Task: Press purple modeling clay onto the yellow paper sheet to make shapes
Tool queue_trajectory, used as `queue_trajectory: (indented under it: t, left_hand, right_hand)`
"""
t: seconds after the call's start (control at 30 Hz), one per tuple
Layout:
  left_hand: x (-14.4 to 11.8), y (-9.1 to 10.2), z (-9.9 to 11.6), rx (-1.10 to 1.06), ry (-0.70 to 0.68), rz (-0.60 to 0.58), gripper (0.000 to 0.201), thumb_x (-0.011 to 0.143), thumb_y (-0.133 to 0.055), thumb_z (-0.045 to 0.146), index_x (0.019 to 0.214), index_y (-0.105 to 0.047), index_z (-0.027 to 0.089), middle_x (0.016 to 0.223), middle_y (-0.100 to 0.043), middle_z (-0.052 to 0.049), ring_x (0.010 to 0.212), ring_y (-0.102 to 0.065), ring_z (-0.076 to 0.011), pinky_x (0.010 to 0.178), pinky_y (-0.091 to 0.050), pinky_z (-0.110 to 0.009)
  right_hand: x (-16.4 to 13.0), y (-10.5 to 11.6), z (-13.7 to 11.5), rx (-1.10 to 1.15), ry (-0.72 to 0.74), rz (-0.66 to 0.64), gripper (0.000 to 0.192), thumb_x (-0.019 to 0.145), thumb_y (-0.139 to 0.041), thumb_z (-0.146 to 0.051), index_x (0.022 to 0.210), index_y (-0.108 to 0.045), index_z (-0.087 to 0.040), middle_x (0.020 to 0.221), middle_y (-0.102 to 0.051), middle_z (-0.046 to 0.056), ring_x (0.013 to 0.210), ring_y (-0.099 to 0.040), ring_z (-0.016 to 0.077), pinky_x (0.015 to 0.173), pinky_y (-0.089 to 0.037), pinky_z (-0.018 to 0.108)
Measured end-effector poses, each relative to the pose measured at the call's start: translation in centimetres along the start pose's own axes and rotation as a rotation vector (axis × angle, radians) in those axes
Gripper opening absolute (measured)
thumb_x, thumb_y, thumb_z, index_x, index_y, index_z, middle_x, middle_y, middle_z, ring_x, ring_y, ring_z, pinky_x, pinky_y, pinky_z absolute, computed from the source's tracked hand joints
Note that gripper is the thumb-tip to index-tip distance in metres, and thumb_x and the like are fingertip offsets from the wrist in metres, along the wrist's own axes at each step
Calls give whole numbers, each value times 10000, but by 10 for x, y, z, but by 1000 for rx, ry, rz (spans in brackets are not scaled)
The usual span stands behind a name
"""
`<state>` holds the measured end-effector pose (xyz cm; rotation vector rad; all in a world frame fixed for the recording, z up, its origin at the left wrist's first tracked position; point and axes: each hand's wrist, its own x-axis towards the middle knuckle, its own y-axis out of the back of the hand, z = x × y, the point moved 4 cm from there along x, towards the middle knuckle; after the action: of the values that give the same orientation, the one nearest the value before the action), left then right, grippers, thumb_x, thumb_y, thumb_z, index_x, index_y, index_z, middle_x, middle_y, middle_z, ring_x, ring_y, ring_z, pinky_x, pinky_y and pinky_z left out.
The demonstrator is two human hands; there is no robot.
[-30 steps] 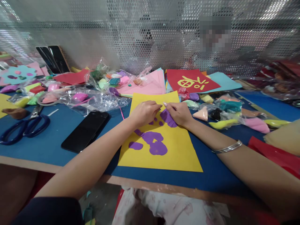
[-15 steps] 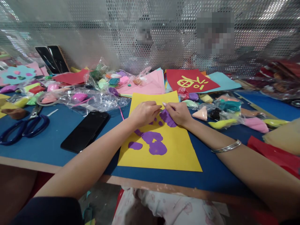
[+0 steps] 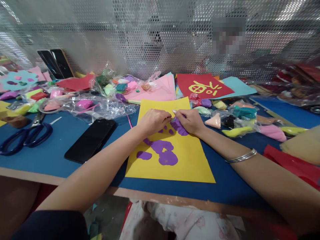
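A sheet of yellow paper (image 3: 190, 163) lies on the blue table in front of me, with flat purple clay shapes (image 3: 168, 157) of several sizes stuck on it. My left hand (image 3: 155, 120) is closed over the upper part of the sheet, thumb and fingertips pinched together; anything between them is too small to make out. Close by on the right, my right hand (image 3: 190, 120) has its fingers curled around a crumpled lump of purple clay (image 3: 179, 126). Part of that lump is hidden by the hand. Both hands' tips nearly meet.
Left of the paper are a black phone (image 3: 90, 140) and scissors with blue handles (image 3: 26, 135). Bagged coloured clay (image 3: 243, 112) lies to the right, more behind. At the back are pink paper (image 3: 162, 88) and a red sheet (image 3: 181, 85) with yellow clay strokes, before a perforated metal screen (image 3: 100, 40).
My hands stay in almost the same place over the paper, with only slight finger movement. The clay shapes and the things around them look unchanged.
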<state>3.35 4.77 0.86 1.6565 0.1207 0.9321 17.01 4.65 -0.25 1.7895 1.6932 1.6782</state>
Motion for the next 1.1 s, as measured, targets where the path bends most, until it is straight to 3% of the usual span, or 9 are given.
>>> queue_trajectory:
  t: [0.13, 0.33, 0.5, 0.63, 0.9, 1.0, 1.1]
  left_hand:
    - [0, 1, 2, 21, 15, 2, 317, 866, -352, 235, 836, -653, 138, 699, -655, -61, 616, -590, -135, 538, -393, -235]
    - [-2, -2, -1, 36, 3, 34, 287, 845, -371, 185, 994, -614, 150, 775, -663, -69, 671, -598, -130, 571, -420, -230]
    - [-2, 2, -3, -42, 44, 82, 175, 795, -480, 203, 872, -627, 147, 779, -681, -37, 667, -613, -121, 580, -433, -215]
    - [-2, 2, 0, -22, 35, 23, 176, 777, -525, 283, 751, -622, 138, 672, -664, -30, 588, -598, -124, 513, -402, -209]
    - [-1, -4, 0, 10, -10, -41, 294, 794, -383, 118, 904, -655, 146, 764, -650, -69, 706, -601, -142, 592, -432, -239]
    - [-1, -3, -2, -38, 0, -74, 279, 739, -438, 82, 887, -662, 159, 807, -666, -50, 735, -610, -138, 619, -444, -228]
    - [-1, -2, -1, -53, 11, -94, 160, 718, -522, 142, 785, -667, 161, 714, -668, -19, 658, -612, -128, 587, -439, -212]
  right_hand:
    - [0, 0, 0, -8, 5, -4, 443, 837, -354, -432, 477, -306, -179, 432, -322, -33, 433, -312, 67, 480, -206, 231]
    - [1, 0, 0, -15, 8, 0, 436, 837, -340, -431, 480, -305, -182, 430, -316, -33, 432, -312, 69, 477, -213, 231]
    - [1, 0, 0, -12, 4, -7, 436, 835, -350, -424, 476, -318, -179, 433, -323, -34, 434, -318, 67, 480, -215, 229]
    - [1, 0, -1, -16, -1, -7, 438, 835, -357, -423, 475, -315, -178, 433, -323, -34, 433, -321, 67, 480, -211, 231]
    - [0, 0, 1, -18, 3, -4, 441, 835, -363, -430, 474, -330, -177, 436, -343, -31, 437, -327, 69, 484, -212, 232]
    - [0, 0, 1, -19, 1, -6, 444, 835, -366, -427, 471, -323, -177, 431, -341, -32, 431, -319, 67, 480, -206, 232]
    - [0, 0, 0, -20, 0, -10, 443, 836, -361, -425, 472, -309, -179, 425, -325, -33, 426, -316, 68, 477, -201, 233]
